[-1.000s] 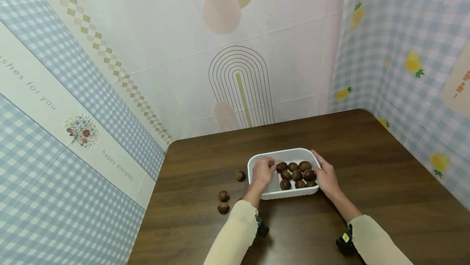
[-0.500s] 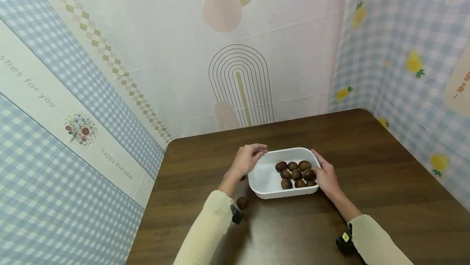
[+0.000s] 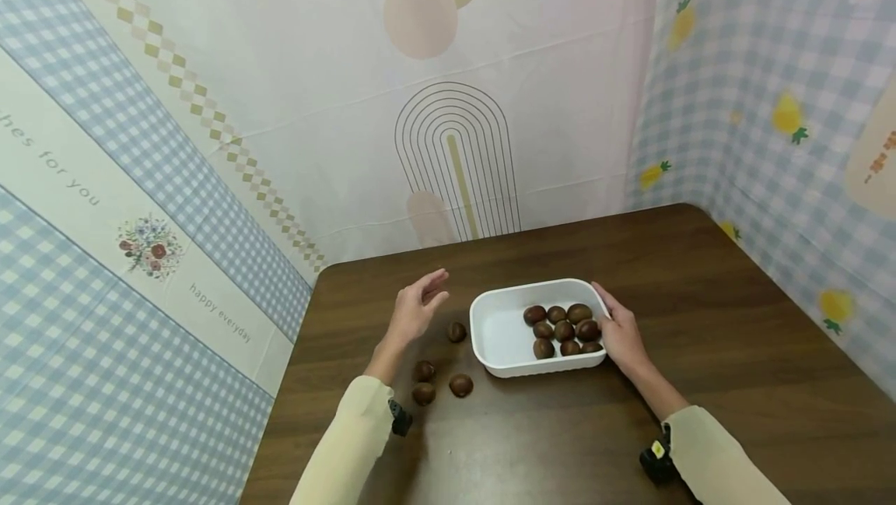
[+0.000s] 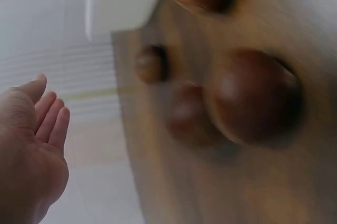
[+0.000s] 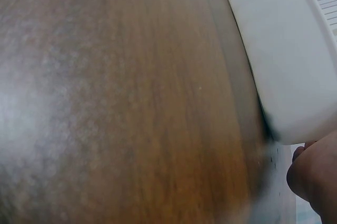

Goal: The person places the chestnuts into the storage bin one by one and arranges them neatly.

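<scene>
A white rectangular dish (image 3: 500, 367) stands on the table with several brown chestnuts (image 3: 563, 331) grouped in its right part; its left part shows bare floor. My right hand (image 3: 624, 338) grips the right end of the dish at the rim. In the right wrist view, part of that hand (image 5: 316, 174) shows at the dish's lower corner. Left of the dish, my left hand (image 3: 411, 310) hovers with relaxed fingers and holds nothing. Below and right of it lie loose chestnuts (image 3: 460, 385). The left wrist view shows the empty palm (image 4: 39, 155) beside blurred chestnuts (image 4: 258, 98).
A dark wooden table (image 3: 546, 443) carries everything. Its far edge meets a white patterned cloth (image 3: 336, 139). Blue checked cloths hang at the left (image 3: 77, 279) and right (image 3: 756, 155) sides. A small black camera sits on each wrist.
My left hand has come out of the dish and moved left over the table, uncovering the loose chestnuts. My right hand and the dish have stayed in place.
</scene>
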Available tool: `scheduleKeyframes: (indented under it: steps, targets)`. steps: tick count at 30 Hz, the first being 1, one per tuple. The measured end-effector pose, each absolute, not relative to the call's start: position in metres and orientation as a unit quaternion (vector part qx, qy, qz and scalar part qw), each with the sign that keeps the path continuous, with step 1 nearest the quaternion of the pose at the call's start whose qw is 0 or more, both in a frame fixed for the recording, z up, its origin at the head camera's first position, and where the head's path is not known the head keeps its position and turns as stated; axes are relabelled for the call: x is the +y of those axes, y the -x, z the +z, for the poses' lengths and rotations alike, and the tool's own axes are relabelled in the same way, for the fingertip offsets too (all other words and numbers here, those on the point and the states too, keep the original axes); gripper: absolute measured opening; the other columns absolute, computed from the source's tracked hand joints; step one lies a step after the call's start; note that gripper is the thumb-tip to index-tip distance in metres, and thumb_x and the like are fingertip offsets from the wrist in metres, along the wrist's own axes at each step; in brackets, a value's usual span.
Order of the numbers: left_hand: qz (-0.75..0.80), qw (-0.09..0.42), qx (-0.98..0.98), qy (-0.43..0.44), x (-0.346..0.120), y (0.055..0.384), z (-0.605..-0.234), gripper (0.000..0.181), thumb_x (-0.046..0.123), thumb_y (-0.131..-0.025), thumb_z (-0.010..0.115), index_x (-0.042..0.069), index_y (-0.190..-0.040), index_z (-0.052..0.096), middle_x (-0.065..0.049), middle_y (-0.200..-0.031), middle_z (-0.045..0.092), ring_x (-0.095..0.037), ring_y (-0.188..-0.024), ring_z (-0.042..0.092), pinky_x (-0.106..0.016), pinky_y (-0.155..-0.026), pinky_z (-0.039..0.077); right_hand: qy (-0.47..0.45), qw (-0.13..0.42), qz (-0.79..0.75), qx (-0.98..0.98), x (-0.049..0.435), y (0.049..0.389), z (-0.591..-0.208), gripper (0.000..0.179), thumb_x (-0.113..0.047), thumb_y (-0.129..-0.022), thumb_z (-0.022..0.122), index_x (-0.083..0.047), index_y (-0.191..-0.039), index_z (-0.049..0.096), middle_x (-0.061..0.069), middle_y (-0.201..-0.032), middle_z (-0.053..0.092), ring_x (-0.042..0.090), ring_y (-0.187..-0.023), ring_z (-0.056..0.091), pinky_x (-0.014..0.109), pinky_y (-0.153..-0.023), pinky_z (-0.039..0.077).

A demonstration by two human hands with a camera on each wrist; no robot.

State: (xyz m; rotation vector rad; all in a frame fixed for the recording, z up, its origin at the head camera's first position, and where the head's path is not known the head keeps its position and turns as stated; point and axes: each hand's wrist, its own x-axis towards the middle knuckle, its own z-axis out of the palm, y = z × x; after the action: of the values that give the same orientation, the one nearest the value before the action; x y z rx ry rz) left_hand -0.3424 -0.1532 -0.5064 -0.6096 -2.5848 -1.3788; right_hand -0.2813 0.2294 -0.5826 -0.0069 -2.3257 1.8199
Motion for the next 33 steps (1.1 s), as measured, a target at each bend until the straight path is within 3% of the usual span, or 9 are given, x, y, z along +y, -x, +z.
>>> scheduleKeyframes:
  steps: [7, 10, 18, 27, 33]
  targets:
    - [-0.459, 0.071, -0.869, 0.168, -0.178, 0.332, -0.533, 0.060, 0.004, -0.101, 0.072, -0.004, -0.155, 0.048, -0.020, -0.154, 0.055, -0.040, -0.140, 0.055, -0.051, -0.113, 0.047, 0.003, 0.097, 0.618, -0.780, 0.229, 0.283, -0.584, 0.071, 0.015, -0.094, 0.042, 0.000, -0.163, 0.038, 0.022, -0.166, 0.037, 0.037, -0.152, 0.032, 0.056, -0.123, 0.026]
    - [-0.449, 0.066, -0.877, 0.160, -0.182, 0.328, -0.545, 0.063, 0.004, -0.100, 0.073, -0.004, -0.157, 0.045, -0.020, -0.156, 0.053, -0.039, -0.141, 0.054, -0.051, -0.114, 0.045, 0.002, 0.094, 0.622, -0.777, 0.230, 0.283, -0.585, 0.071, 0.015, -0.094, 0.042, 0.000, -0.163, 0.038, 0.022, -0.167, 0.036, 0.037, -0.153, 0.031, 0.057, -0.124, 0.025]
    - [-0.435, 0.036, -0.881, 0.181, -0.179, 0.321, -0.570, 0.058, 0.007, -0.100, 0.075, -0.008, -0.151, 0.051, -0.022, -0.147, 0.061, -0.038, -0.133, 0.062, -0.047, -0.109, 0.051, 0.003, 0.094, 0.619, -0.779, 0.230, 0.283, -0.585, 0.072, 0.015, -0.093, 0.042, -0.001, -0.163, 0.038, 0.022, -0.167, 0.036, 0.038, -0.152, 0.031, 0.057, -0.123, 0.025]
    - [-0.416, 0.005, -0.890, 0.185, -0.168, 0.316, -0.576, 0.056, 0.011, -0.096, 0.081, -0.002, -0.147, 0.060, -0.016, -0.139, 0.069, -0.032, -0.127, 0.067, -0.045, -0.108, 0.052, 0.002, 0.095, 0.619, -0.780, 0.231, 0.285, -0.587, 0.071, 0.014, -0.094, 0.042, -0.001, -0.163, 0.037, 0.021, -0.167, 0.036, 0.037, -0.152, 0.032, 0.056, -0.123, 0.025]
    - [-0.383, 0.018, -0.902, 0.197, -0.164, 0.317, -0.577, 0.052, 0.012, -0.093, 0.084, 0.002, -0.141, 0.066, -0.012, -0.133, 0.073, -0.029, -0.122, 0.070, -0.043, -0.105, 0.055, 0.003, 0.096, 0.617, -0.781, 0.230, 0.284, -0.587, 0.071, 0.014, -0.094, 0.042, 0.000, -0.163, 0.038, 0.021, -0.166, 0.037, 0.038, -0.152, 0.033, 0.054, -0.123, 0.027]
